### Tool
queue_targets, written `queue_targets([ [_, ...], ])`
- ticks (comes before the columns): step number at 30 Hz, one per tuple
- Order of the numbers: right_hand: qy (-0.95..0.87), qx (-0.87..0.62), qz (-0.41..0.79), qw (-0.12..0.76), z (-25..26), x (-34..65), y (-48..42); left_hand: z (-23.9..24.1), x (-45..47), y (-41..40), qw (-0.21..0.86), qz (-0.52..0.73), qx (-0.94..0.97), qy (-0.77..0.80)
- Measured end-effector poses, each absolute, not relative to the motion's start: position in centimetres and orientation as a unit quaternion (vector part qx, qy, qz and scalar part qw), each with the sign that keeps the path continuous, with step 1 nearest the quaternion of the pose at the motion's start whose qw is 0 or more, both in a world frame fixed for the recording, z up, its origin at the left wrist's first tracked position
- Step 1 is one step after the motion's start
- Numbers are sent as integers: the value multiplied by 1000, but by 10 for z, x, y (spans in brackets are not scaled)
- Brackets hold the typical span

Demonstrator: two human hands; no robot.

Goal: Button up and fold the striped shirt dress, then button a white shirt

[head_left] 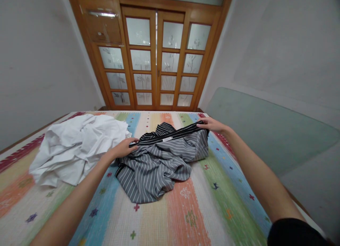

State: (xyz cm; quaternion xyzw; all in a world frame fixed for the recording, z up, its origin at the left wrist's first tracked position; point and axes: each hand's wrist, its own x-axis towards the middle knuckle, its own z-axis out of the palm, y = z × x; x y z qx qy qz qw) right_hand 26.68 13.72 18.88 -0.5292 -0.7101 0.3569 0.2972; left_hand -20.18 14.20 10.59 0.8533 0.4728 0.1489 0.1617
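Observation:
A striped garment (159,171) lies crumpled on the patterned cover, grey with white lines on most of the side that shows. Along its far edge runs a black striped band (183,132) with a small white label in the middle. My left hand (124,148) pinches the left end of this band, fingers above and thumb below. At the other end, my right hand (211,125) grips the band between thumb and fingers. Between both hands the band is stretched nearly straight, its right end farther from me. Whether the garment is a shirt or something else, I cannot tell.
A heap of white cloth (79,147) lies to the left, close to my left forearm. The striped, multicoloured cover (159,232) spreads under everything. Beyond its far edge stand wooden doors (156,58) with frosted panes. White walls rise on both sides, with a pale green panel (265,125) at right.

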Motion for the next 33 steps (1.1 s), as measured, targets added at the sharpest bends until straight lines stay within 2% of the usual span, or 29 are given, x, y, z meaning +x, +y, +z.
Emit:
queue_targets([
  [6,-702,-531,292,375,184,269,135,85,-193,148,186,135,829,510],
  [11,-677,-539,260,427,183,273,130,81,-195,151,231,197,807,507],
  [19,-673,-556,249,421,175,285,123,109,-209,152,286,238,753,542],
  [22,-652,-568,327,381,179,288,115,129,-216,146,390,227,729,514],
  [26,-636,-547,497,221,190,296,98,162,-229,133,487,193,708,474],
  [28,-641,-525,537,159,194,301,88,180,-237,127,527,167,695,460],
  [31,-647,-503,550,161,201,305,78,205,-247,124,557,142,679,457],
  [33,-649,-504,534,200,208,301,78,218,-249,131,539,186,679,462],
])
